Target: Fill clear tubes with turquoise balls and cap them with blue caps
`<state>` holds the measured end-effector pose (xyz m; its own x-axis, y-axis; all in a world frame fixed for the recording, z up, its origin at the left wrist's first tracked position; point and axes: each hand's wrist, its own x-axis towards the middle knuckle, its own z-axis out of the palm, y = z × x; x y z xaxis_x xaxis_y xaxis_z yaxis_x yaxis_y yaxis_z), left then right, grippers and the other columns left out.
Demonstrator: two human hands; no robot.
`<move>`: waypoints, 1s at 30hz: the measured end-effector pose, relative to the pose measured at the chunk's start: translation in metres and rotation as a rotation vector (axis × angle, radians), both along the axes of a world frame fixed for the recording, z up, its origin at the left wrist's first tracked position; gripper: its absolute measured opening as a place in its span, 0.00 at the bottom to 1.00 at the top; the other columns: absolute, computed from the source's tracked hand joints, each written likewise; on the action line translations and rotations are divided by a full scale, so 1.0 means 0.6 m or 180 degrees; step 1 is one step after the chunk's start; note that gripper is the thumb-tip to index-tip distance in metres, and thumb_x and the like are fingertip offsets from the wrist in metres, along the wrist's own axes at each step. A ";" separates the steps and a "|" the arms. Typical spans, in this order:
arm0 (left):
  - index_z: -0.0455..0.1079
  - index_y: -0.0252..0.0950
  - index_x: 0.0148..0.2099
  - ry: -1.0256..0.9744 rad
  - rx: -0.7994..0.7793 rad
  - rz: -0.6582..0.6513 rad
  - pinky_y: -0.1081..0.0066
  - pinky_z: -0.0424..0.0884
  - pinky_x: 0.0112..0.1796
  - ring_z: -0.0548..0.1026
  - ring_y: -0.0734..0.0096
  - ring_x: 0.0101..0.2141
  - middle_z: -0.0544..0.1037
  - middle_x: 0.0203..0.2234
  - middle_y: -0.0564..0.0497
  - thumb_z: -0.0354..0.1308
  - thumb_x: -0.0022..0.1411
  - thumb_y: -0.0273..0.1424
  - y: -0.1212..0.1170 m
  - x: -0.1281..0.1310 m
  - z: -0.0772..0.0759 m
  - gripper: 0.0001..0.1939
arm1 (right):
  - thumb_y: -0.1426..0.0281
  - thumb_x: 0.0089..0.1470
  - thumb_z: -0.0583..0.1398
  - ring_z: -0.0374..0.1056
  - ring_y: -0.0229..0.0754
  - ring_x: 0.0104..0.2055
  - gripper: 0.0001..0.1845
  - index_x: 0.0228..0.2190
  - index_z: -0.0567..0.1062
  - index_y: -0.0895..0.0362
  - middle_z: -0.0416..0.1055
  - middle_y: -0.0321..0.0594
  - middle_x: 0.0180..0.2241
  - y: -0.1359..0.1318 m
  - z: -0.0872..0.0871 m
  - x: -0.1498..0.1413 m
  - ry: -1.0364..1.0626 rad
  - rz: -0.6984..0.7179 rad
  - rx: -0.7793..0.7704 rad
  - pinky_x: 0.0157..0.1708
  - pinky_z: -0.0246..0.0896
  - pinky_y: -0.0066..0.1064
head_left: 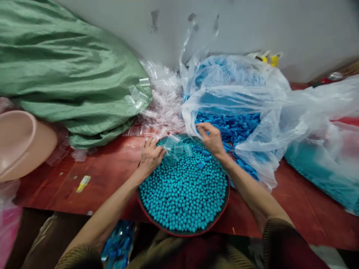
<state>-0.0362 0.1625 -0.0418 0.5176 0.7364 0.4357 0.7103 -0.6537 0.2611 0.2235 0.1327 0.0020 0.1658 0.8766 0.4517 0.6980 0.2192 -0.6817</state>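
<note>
A round bowl with a red rim [215,218] sits at the table's near edge, heaped with several small turquoise balls [182,190]. My left hand [150,153] rests at the bowl's far left rim, fingers curled around small clear plastic tubes [172,144] that lie on the balls. My right hand [211,138] reaches over the bowl's far right rim into a clear plastic bag [238,97] of blue caps [232,127], fingers pinched on something I cannot make out.
A big green sack [61,71] fills the far left. A heap of clear tubes [162,101] lies between it and the bag. A pink basin [19,144] stands at left, more plastic bags [322,149] at right, on the red table [112,175].
</note>
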 end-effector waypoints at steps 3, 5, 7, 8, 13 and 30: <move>0.72 0.38 0.41 -0.0328 -0.0288 0.0222 0.50 0.55 0.56 0.60 0.52 0.58 0.69 0.51 0.42 0.50 0.62 0.35 -0.004 0.003 -0.001 0.12 | 0.64 0.60 0.48 0.67 0.47 0.46 0.18 0.43 0.74 0.57 0.73 0.46 0.42 0.005 -0.015 0.095 -0.0368 -0.0677 -0.0121 0.48 0.61 0.41; 0.69 0.37 0.49 -0.0533 -0.0499 0.0315 0.51 0.54 0.57 0.58 0.52 0.59 0.66 0.54 0.41 0.50 0.62 0.35 0.002 0.008 -0.004 0.16 | 0.63 0.57 0.51 0.63 0.51 0.51 0.20 0.47 0.72 0.59 0.70 0.51 0.47 0.014 -0.042 0.139 -0.0706 -0.0917 -0.0317 0.51 0.57 0.45; 0.66 0.36 0.54 -0.0583 -0.0751 0.0247 0.51 0.53 0.58 0.59 0.52 0.58 0.66 0.54 0.41 0.50 0.61 0.35 0.012 0.015 -0.006 0.19 | 0.64 0.55 0.52 0.61 0.53 0.54 0.22 0.49 0.70 0.61 0.68 0.54 0.50 0.021 -0.064 0.153 -0.0926 -0.0851 -0.0643 0.52 0.55 0.48; 0.66 0.36 0.54 -0.0523 -0.0870 0.0152 0.51 0.53 0.58 0.59 0.52 0.58 0.68 0.53 0.42 0.50 0.61 0.35 0.016 0.018 -0.005 0.19 | 0.65 0.55 0.52 0.60 0.55 0.54 0.23 0.50 0.70 0.61 0.67 0.55 0.51 0.021 -0.069 0.149 -0.1028 -0.0799 -0.0791 0.52 0.54 0.50; 0.71 0.38 0.49 0.0092 -0.0769 -0.0023 0.50 0.55 0.55 0.58 0.49 0.57 0.70 0.51 0.43 0.52 0.61 0.31 -0.005 0.019 0.008 0.15 | 0.66 0.58 0.50 0.57 0.57 0.55 0.21 0.50 0.70 0.58 0.65 0.51 0.53 -0.021 -0.037 0.056 -0.1581 -0.0772 -0.0709 0.52 0.51 0.52; 0.70 0.35 0.38 0.1477 -0.0509 -0.0386 0.60 0.60 0.39 0.67 0.57 0.41 0.73 0.32 0.42 0.43 0.64 0.25 -0.118 0.074 0.016 0.13 | 0.69 0.53 0.60 0.69 0.51 0.43 0.21 0.49 0.66 0.57 0.64 0.52 0.48 -0.030 -0.050 -0.062 -0.2017 0.0580 -0.2053 0.39 0.63 0.36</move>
<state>0.0083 0.0916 -0.0323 0.7158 0.6978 0.0260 0.6967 -0.7162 0.0393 0.1864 0.1147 -0.0281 -0.1111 0.9784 -0.1743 0.9745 0.0728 -0.2122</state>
